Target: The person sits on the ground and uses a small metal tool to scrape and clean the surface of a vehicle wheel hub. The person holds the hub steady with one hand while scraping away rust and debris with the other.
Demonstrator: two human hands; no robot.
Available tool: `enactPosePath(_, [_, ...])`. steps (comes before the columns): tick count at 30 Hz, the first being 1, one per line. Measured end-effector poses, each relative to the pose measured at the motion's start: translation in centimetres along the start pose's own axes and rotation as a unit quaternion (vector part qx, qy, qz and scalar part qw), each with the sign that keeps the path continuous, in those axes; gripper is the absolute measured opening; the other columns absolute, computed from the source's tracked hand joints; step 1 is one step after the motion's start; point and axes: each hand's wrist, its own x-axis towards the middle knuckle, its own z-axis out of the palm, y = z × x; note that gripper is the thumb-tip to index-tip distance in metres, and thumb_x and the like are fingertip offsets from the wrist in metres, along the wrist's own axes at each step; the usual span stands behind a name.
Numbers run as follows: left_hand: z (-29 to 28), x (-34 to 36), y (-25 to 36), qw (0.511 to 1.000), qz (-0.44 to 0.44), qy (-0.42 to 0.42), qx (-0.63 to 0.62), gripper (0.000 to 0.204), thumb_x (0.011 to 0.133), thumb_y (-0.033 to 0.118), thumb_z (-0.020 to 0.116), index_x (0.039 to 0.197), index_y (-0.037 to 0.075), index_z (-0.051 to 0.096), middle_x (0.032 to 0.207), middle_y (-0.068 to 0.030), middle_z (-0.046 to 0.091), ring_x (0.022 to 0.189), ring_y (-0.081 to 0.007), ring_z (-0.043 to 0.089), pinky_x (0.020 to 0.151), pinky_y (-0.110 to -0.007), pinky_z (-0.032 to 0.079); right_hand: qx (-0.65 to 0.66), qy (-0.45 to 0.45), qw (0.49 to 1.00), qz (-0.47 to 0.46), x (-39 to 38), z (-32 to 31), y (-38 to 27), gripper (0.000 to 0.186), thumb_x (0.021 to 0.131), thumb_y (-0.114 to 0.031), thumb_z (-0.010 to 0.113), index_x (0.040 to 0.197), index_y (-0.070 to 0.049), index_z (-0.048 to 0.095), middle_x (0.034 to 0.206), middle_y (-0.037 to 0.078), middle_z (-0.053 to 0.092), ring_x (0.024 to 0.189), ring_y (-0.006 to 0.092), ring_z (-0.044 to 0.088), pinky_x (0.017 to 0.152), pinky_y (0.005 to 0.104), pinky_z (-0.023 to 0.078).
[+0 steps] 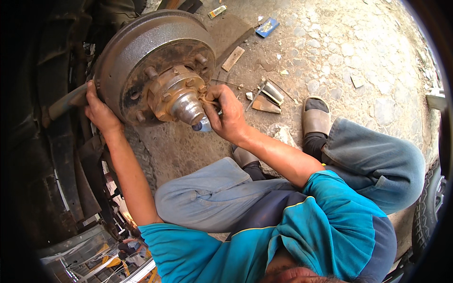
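A rusty brake drum (141, 45) with studs around its face fills the upper left. From its middle sticks out a bolted hub (163, 96) with a shiny, rounded metal end. My left hand (101, 111) grips the drum's back edge, close to a metal tube (68, 101); its fingertips are partly hidden. At the hub's right side, my right hand (229, 113) is closed, thumb against bent fingers, around a thin tan strand-like piece (206, 99) whose kind I cannot make out. Just below the hub's end shows a bluish shiny thing (204, 125), partly covered by the hand.
Dark vehicle underparts (61, 155) crowd the left side. On the stony ground lie a wooden board (229, 33), a small wood block (233, 58), a blue box (267, 27), a small tube (217, 12) and a metal cylinder (273, 93). A tyre (427, 203) stands at far right.
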Motion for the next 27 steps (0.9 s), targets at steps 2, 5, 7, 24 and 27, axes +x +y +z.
enactPosePath(2, [0.4,-0.1,0.1,1.0,-0.007,0.003,-0.004,0.05,0.096,0.032,0.061,0.122,-0.01,0.063,0.121,-0.0124,0.065,0.106,-0.0192,0.061,0.093,-0.033,0.048,0.007,0.015,1.0,-0.015,0.2,0.0,0.2,0.023,0.083,0.006,0.07,0.096,0.0,0.053,0.091,0.014,0.058,0.074,0.0237,0.059,0.063,0.0307,0.049])
enactPosePath(5, [-0.1,-0.3,0.0,1.0,-0.01,0.008,0.001,0.05,0.095,0.032,0.062,0.122,-0.01,0.063,0.122,-0.0129,0.064,0.106,-0.0193,0.061,0.094,-0.033,0.048,0.014,0.031,0.999,-0.005,0.5,-0.2,-0.7,0.024,0.081,0.007,0.071,0.096,0.0,0.053,0.091,0.014,0.058,0.075,0.0247,0.059,0.064,0.032,0.049])
enactPosePath(7, [-0.1,0.2,0.1,1.0,-0.002,0.002,0.003,0.05,0.095,0.032,0.062,0.122,-0.01,0.063,0.122,-0.0133,0.064,0.107,-0.0192,0.061,0.094,-0.033,0.048,-0.002,0.014,0.999,-0.033,0.3,-0.1,-0.2,0.023,0.082,0.007,0.071,0.096,0.0,0.054,0.093,0.014,0.059,0.075,0.0231,0.06,0.063,0.0316,0.049])
enactPosePath(24, [0.3,-0.5,0.7,0.999,-0.031,-0.002,0.014,0.049,0.099,0.032,0.055,0.128,-0.006,0.06,0.13,-0.0126,0.06,0.116,-0.0219,0.059,0.099,-0.035,0.048,0.006,0.008,1.0,0.001,0.9,-0.9,-0.2,0.027,0.075,0.006,0.071,0.098,0.0,0.058,0.102,0.016,0.061,0.089,0.0319,0.061,0.07,0.0382,0.053])
enactPosePath(27, [0.3,-0.5,0.7,1.0,-0.024,-0.004,0.01,0.049,0.098,0.032,0.055,0.128,-0.006,0.06,0.129,-0.0125,0.06,0.115,-0.0218,0.06,0.098,-0.035,0.049,-0.014,-0.008,0.997,-0.069,1.5,-1.2,0.1,0.028,0.076,0.005,0.072,0.1,-0.001,0.058,0.104,0.016,0.06,0.092,0.0322,0.06,0.071,0.0379,0.053])
